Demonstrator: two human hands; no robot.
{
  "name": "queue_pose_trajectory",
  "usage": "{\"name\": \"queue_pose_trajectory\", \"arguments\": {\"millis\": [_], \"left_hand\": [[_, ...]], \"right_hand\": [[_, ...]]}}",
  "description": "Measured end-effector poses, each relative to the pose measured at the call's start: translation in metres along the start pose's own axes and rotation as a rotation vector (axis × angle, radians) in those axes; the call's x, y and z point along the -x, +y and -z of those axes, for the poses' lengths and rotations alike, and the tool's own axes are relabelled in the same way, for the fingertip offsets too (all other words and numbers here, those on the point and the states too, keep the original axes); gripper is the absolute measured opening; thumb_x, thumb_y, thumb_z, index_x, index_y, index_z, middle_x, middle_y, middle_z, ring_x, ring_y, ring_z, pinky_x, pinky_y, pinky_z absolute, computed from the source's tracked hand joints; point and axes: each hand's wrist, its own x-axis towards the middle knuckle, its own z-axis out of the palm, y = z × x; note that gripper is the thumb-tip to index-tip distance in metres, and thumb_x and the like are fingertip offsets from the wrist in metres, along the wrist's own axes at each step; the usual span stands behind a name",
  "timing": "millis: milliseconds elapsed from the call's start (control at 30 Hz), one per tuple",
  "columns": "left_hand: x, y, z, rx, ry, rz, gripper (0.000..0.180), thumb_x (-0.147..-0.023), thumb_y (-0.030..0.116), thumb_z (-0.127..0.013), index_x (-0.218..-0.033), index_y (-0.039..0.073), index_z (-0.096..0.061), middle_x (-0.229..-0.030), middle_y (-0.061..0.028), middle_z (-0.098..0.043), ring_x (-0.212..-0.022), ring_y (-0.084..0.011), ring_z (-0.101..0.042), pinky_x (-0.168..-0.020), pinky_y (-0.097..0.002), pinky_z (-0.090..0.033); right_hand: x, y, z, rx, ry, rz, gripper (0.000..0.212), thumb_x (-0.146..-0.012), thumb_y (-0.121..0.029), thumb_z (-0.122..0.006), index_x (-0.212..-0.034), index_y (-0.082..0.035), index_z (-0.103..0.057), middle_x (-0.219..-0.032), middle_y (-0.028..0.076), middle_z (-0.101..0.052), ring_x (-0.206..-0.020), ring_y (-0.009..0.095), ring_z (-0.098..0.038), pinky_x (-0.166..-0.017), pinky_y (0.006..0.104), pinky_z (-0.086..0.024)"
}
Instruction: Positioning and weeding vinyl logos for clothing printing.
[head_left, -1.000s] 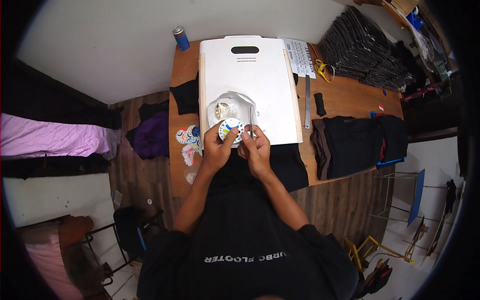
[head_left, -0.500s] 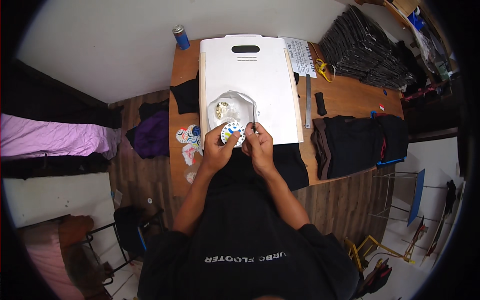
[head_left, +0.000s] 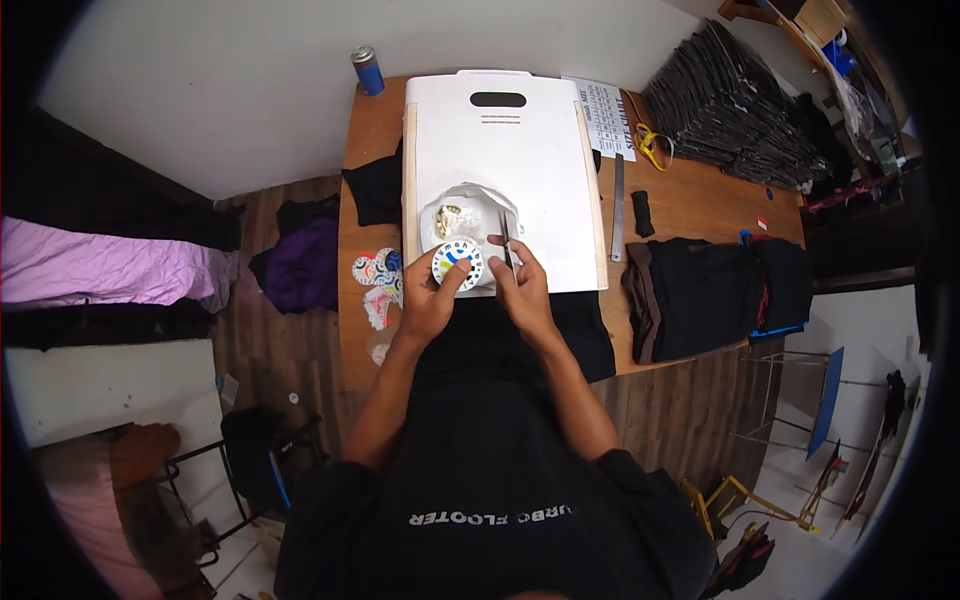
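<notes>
My left hand (head_left: 430, 297) holds a round sticker (head_left: 458, 265) with blue, yellow and white print, thumb on its face. My right hand (head_left: 519, 287) grips thin metal tweezers (head_left: 506, 243) that point away from me, just right of the sticker. Both hands hover over the near edge of a large white board (head_left: 500, 150) on a wooden table (head_left: 690, 205). On the board beyond the sticker lies a crumpled white sheet (head_left: 470, 205) with a small yellowish piece (head_left: 447, 217) on it. A black cloth (head_left: 585, 335) lies under my wrists.
More round stickers (head_left: 377, 272) lie at the table's left edge. A blue can (head_left: 368, 70) stands at the far left corner. A metal ruler (head_left: 617, 205), yellow scissors (head_left: 650, 145), a printed sheet (head_left: 606, 115), folded black garments (head_left: 700, 290) and a stack of black items (head_left: 730, 100) lie to the right.
Both hands have drawn slightly nearer to me with the sticker. The sticker has left the crumpled white sheet and now faces up in my left hand.
</notes>
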Motion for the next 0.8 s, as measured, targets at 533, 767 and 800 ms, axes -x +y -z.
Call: {"name": "queue_pose_trajectory", "arguments": {"millis": [533, 767, 800], "left_hand": [[0.014, 0.0, -0.012, -0.007, 0.013, 0.006, 0.012, -0.095, 0.01, -0.062, -0.092, -0.002, -0.063, -0.077, 0.0003, -0.062, -0.069, -0.0032, -0.054, -0.059, -0.0201, -0.043], [0.02, 0.012, -0.02, -0.073, 0.07, -0.076, 0.012, -0.096, 0.012, -0.063, -0.093, 0.0, -0.063, -0.08, -0.0012, -0.065, -0.072, -0.0039, -0.056, -0.062, -0.0211, -0.044], [0.021, 0.014, -0.02, -0.08, 0.072, -0.089, 0.014, -0.095, 0.013, -0.064, -0.092, -0.001, -0.063, -0.078, -0.0022, -0.065, -0.07, -0.0047, -0.056, -0.06, -0.0221, -0.045]], "right_hand": [[0.037, -0.001, -0.027, -0.244, -0.09, -0.006, 0.016, -0.1, -0.013, -0.058, -0.112, -0.003, -0.053, -0.064, -0.008, -0.052, -0.052, -0.002, -0.039, -0.047, 0.0168, -0.028], [0.045, 0.01, -0.011, -0.389, -0.276, 0.105, 0.034, -0.108, -0.035, -0.038, -0.107, -0.003, -0.05, -0.055, -0.002, -0.036, -0.044, 0.008, -0.03, -0.046, 0.0242, -0.029], [0.047, 0.01, -0.007, -0.39, -0.277, 0.106, 0.034, -0.108, -0.035, -0.038, -0.107, -0.003, -0.05, -0.055, -0.002, -0.036, -0.044, 0.008, -0.03, -0.046, 0.0242, -0.029]]}}
